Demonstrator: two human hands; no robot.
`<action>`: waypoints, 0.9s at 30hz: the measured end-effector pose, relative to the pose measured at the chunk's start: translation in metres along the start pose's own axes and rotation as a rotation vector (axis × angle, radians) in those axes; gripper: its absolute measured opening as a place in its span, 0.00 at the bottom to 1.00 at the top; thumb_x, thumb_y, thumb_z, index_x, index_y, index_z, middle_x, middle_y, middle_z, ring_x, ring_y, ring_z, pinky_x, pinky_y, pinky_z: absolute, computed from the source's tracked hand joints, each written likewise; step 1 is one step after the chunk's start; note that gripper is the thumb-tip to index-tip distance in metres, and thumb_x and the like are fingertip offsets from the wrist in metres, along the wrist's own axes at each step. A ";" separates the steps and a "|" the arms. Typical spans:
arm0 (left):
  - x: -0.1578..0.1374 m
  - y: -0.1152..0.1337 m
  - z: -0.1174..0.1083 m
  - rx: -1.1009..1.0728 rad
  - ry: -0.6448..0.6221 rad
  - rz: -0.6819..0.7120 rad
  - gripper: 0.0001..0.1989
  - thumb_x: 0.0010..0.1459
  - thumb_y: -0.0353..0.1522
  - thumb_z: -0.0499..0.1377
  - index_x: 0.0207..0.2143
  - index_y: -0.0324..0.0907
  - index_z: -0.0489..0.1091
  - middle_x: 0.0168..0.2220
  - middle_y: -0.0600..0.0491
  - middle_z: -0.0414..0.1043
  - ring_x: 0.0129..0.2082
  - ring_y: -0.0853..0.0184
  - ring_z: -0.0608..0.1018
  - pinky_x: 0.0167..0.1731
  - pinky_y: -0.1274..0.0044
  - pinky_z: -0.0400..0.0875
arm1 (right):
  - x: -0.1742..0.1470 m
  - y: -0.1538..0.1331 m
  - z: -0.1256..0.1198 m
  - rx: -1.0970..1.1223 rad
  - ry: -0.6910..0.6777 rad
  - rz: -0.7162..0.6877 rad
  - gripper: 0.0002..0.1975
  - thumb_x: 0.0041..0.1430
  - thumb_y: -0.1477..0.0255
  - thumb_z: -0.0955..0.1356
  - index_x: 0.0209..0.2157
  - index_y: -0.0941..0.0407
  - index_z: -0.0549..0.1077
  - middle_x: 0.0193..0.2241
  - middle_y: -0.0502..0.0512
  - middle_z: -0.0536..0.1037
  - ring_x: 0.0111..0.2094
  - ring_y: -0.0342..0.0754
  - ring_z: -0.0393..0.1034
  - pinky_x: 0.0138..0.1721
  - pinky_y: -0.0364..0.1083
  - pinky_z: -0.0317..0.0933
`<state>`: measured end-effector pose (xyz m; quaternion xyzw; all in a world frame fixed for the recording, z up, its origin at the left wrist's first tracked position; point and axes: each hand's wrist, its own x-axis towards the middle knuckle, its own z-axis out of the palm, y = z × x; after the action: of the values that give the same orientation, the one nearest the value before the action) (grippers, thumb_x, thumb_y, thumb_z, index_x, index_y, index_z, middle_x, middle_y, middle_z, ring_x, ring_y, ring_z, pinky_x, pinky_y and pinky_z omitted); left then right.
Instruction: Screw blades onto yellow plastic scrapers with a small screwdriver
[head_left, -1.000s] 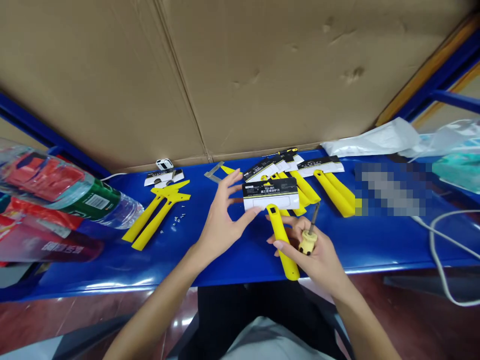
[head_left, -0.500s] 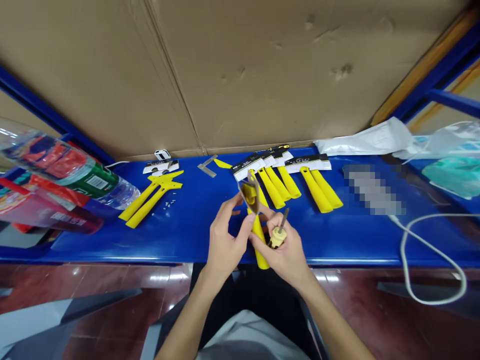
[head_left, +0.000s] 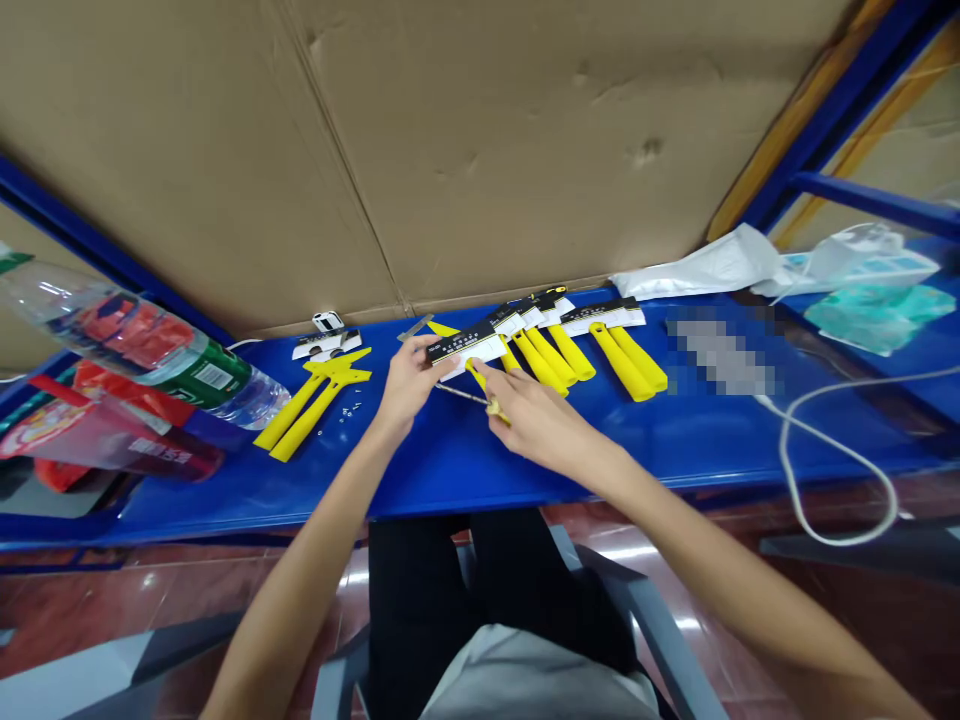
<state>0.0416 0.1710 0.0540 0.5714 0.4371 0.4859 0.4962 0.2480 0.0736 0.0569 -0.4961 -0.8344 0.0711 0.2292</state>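
My left hand (head_left: 409, 382) pinches the left end of a black-and-white label card (head_left: 466, 348) over the blue table. Beneath the card's lower edge shows a bit of a yellow handle (head_left: 474, 372), mostly covered by my right hand (head_left: 534, 412). The right fingers touch this handle and curl round a screwdriver with a pale yellow grip (head_left: 495, 407), its thin shaft pointing left. Just beyond, several yellow handles (head_left: 574, 355) with similar cards lie in a row. Two yellow handles with forked heads (head_left: 315, 405) rest to the left, beside small screws (head_left: 346, 410).
On the left are a large water bottle (head_left: 202, 370) and a red drink cup (head_left: 135, 440). A blurred-out object (head_left: 720, 358) with a white cable (head_left: 795, 490) lies right, near a green plastic bag (head_left: 881, 318) and a white packet (head_left: 697, 268). Cardboard (head_left: 487, 150) walls the back.
The carded yellow handle has moved from upright near the table's front edge to lying farther back. The screwdriver, earlier pointing up, now points left. The view has shifted slightly.
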 end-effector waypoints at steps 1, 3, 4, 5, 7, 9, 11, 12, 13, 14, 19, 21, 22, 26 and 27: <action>0.014 -0.004 -0.006 0.057 0.000 -0.002 0.30 0.47 0.38 0.79 0.49 0.39 0.74 0.40 0.47 0.84 0.39 0.61 0.83 0.44 0.69 0.77 | 0.012 0.002 -0.002 -0.073 -0.066 0.004 0.35 0.69 0.80 0.64 0.75 0.67 0.56 0.59 0.73 0.80 0.58 0.66 0.75 0.50 0.59 0.73; 0.038 -0.015 -0.013 0.191 -0.006 0.010 0.27 0.50 0.38 0.76 0.48 0.39 0.73 0.34 0.50 0.81 0.34 0.63 0.80 0.41 0.70 0.75 | 0.033 0.005 -0.005 -0.197 -0.176 0.001 0.30 0.69 0.81 0.64 0.71 0.69 0.62 0.57 0.75 0.81 0.56 0.66 0.76 0.47 0.56 0.72; 0.046 -0.020 -0.014 0.271 -0.023 0.021 0.25 0.51 0.38 0.75 0.48 0.39 0.73 0.33 0.51 0.80 0.33 0.62 0.79 0.42 0.69 0.75 | 0.041 0.006 -0.005 -0.250 -0.216 -0.015 0.27 0.69 0.82 0.64 0.68 0.69 0.66 0.55 0.75 0.81 0.54 0.65 0.77 0.46 0.55 0.71; 0.052 -0.025 -0.014 0.355 -0.037 0.039 0.22 0.53 0.37 0.74 0.47 0.39 0.73 0.35 0.49 0.80 0.35 0.61 0.80 0.44 0.67 0.75 | 0.048 0.008 -0.005 -0.299 -0.240 -0.036 0.23 0.70 0.82 0.64 0.64 0.68 0.70 0.53 0.75 0.82 0.53 0.65 0.78 0.44 0.54 0.70; 0.053 -0.030 -0.012 0.550 -0.041 0.113 0.19 0.56 0.37 0.72 0.47 0.39 0.74 0.43 0.44 0.81 0.43 0.56 0.81 0.52 0.62 0.74 | 0.058 0.011 -0.006 -0.378 -0.242 -0.084 0.17 0.72 0.81 0.62 0.57 0.67 0.73 0.49 0.73 0.84 0.50 0.64 0.79 0.41 0.53 0.66; 0.042 -0.027 -0.016 0.759 -0.003 0.236 0.20 0.59 0.37 0.70 0.51 0.40 0.75 0.54 0.40 0.79 0.54 0.50 0.79 0.61 0.56 0.68 | 0.063 0.015 -0.007 -0.421 -0.187 -0.127 0.15 0.75 0.79 0.60 0.55 0.65 0.73 0.46 0.71 0.85 0.50 0.63 0.79 0.38 0.52 0.62; 0.021 -0.017 -0.030 0.920 0.052 0.363 0.23 0.63 0.39 0.67 0.58 0.42 0.73 0.61 0.39 0.76 0.62 0.46 0.74 0.66 0.52 0.64 | 0.066 0.022 -0.010 -0.421 -0.116 -0.150 0.14 0.78 0.76 0.59 0.54 0.63 0.72 0.44 0.69 0.85 0.47 0.61 0.80 0.35 0.51 0.58; 0.008 -0.011 -0.042 0.978 0.074 0.405 0.22 0.66 0.40 0.65 0.60 0.44 0.73 0.62 0.41 0.75 0.64 0.46 0.73 0.66 0.52 0.63 | 0.067 0.026 -0.011 -0.412 -0.084 -0.148 0.14 0.79 0.74 0.58 0.54 0.63 0.72 0.44 0.68 0.85 0.45 0.60 0.81 0.34 0.51 0.55; -0.005 -0.005 -0.056 1.030 0.106 0.426 0.22 0.67 0.40 0.64 0.62 0.45 0.72 0.62 0.41 0.75 0.65 0.46 0.73 0.67 0.52 0.63 | 0.067 0.031 -0.011 -0.401 -0.056 -0.135 0.15 0.81 0.71 0.58 0.54 0.62 0.72 0.44 0.67 0.85 0.43 0.59 0.81 0.32 0.51 0.53; -0.019 0.000 -0.073 1.085 0.135 0.414 0.23 0.68 0.41 0.63 0.62 0.46 0.72 0.62 0.41 0.75 0.65 0.45 0.73 0.67 0.51 0.63 | 0.067 0.036 -0.011 -0.390 -0.034 -0.114 0.16 0.81 0.69 0.57 0.54 0.61 0.72 0.44 0.67 0.85 0.40 0.58 0.81 0.31 0.51 0.50; -0.075 -0.002 -0.158 1.321 0.287 0.227 0.24 0.68 0.44 0.61 0.63 0.47 0.75 0.66 0.37 0.74 0.67 0.37 0.72 0.66 0.44 0.62 | 0.064 0.049 -0.004 -0.346 -0.002 -0.060 0.16 0.81 0.65 0.59 0.54 0.59 0.72 0.44 0.65 0.86 0.37 0.56 0.79 0.31 0.51 0.45; -0.086 -0.010 -0.178 1.345 0.257 0.224 0.24 0.68 0.43 0.60 0.63 0.48 0.75 0.66 0.40 0.75 0.68 0.38 0.73 0.67 0.46 0.63 | 0.062 0.050 0.000 -0.334 -0.020 -0.072 0.16 0.81 0.65 0.59 0.54 0.59 0.72 0.46 0.65 0.86 0.37 0.55 0.79 0.31 0.51 0.44; -0.089 -0.014 -0.184 1.352 0.254 0.229 0.23 0.68 0.43 0.60 0.62 0.48 0.76 0.65 0.40 0.75 0.68 0.39 0.73 0.67 0.47 0.64 | 0.061 0.050 0.002 -0.331 -0.029 -0.077 0.15 0.81 0.65 0.59 0.54 0.58 0.72 0.47 0.64 0.86 0.37 0.55 0.79 0.31 0.51 0.43; -0.089 -0.021 -0.188 1.380 0.299 0.249 0.20 0.69 0.43 0.57 0.57 0.45 0.78 0.60 0.40 0.79 0.62 0.40 0.77 0.64 0.50 0.67 | 0.061 0.054 0.006 -0.320 -0.040 -0.094 0.13 0.79 0.67 0.61 0.53 0.58 0.73 0.48 0.63 0.86 0.39 0.55 0.79 0.31 0.51 0.42; -0.087 -0.021 -0.187 1.390 0.307 0.250 0.20 0.70 0.44 0.57 0.55 0.45 0.78 0.57 0.39 0.80 0.60 0.40 0.78 0.63 0.50 0.68 | 0.061 0.055 0.007 -0.314 -0.038 -0.094 0.12 0.79 0.67 0.62 0.52 0.58 0.73 0.48 0.63 0.86 0.39 0.55 0.78 0.32 0.51 0.43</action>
<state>-0.1561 0.1151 0.0289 0.7260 0.6413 0.2234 -0.1085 0.2643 0.1544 0.0510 -0.4849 -0.8617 -0.0616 0.1362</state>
